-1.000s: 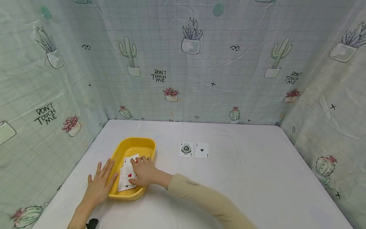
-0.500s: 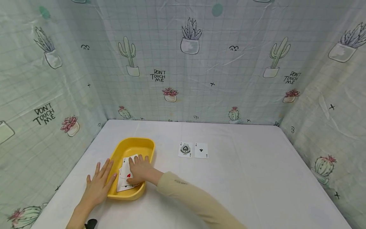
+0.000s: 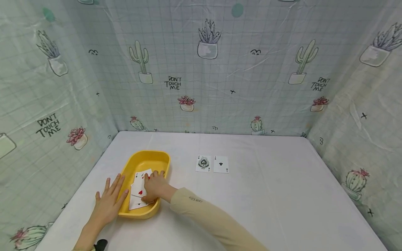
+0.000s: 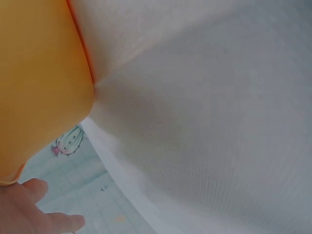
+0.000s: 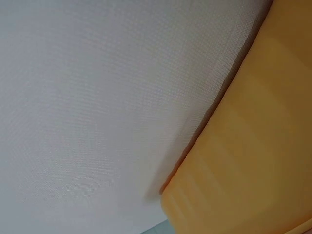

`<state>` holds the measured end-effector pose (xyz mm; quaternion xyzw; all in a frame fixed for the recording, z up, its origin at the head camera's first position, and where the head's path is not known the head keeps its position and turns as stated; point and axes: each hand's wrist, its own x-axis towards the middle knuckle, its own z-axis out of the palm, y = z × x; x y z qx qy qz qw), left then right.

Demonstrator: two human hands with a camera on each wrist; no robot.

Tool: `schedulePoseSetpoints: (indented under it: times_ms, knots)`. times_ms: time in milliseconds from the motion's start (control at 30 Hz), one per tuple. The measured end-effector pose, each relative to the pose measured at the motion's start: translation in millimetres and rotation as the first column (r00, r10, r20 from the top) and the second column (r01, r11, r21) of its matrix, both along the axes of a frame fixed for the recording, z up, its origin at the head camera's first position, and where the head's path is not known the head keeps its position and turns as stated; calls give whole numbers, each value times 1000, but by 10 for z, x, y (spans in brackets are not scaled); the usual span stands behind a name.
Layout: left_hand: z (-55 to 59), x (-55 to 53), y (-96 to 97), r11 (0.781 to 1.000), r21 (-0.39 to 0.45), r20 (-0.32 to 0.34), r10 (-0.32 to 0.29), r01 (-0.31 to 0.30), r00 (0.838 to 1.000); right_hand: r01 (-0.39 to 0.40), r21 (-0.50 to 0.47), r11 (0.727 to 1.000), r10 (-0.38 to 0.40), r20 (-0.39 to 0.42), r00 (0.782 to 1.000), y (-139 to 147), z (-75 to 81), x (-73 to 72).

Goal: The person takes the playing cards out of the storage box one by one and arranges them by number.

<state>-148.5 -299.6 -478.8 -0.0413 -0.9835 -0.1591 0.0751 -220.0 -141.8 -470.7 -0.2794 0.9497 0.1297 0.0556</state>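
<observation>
A yellow tray point(image 3: 161, 157) stands on the left part of the table with several overlapping playing cards point(image 3: 136, 202) in its near half. The topmost is a playing card with a red heart point(image 3: 138, 186), face up. My right hand point(image 3: 155, 186) reaches over the tray's right rim, its bent fingers and thumb on the right side of that card; I cannot tell whether they grip it. My left hand point(image 3: 107, 204) rests spread along the tray's left rim, fingers straight. In the left wrist view, fingertips of the left hand point(image 4: 24, 209) show beside the tray's outer wall point(image 4: 44, 73).
Right of the tray lie an ace of spades point(image 3: 203, 164) and an ace of clubs point(image 3: 221, 164), side by side and face up. The white table point(image 3: 267, 195) is bordered by a cactus-print cloth point(image 3: 226, 76). The right wrist view shows the tray's outer wall point(image 5: 253, 161).
My right hand moved slightly left over the cards, then shifted a little back. The top card now uncovers more of those beneath it. My left hand keeps its place on the rim.
</observation>
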Motion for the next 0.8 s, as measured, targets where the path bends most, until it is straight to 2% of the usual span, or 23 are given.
schedulePoseSetpoints:
  times_ms: [500, 800]
  knots:
    - [11, 6, -2, 1000, 5, -13, -2, 2, 1000, -47, -59, 997, 45, -37, 998, 7, 10, -18]
    - [-6, 4, -3, 1000, 10, -23, -7, 7, 1000, -56, -108, 993, 53, -33, 998, 28, 32, -1]
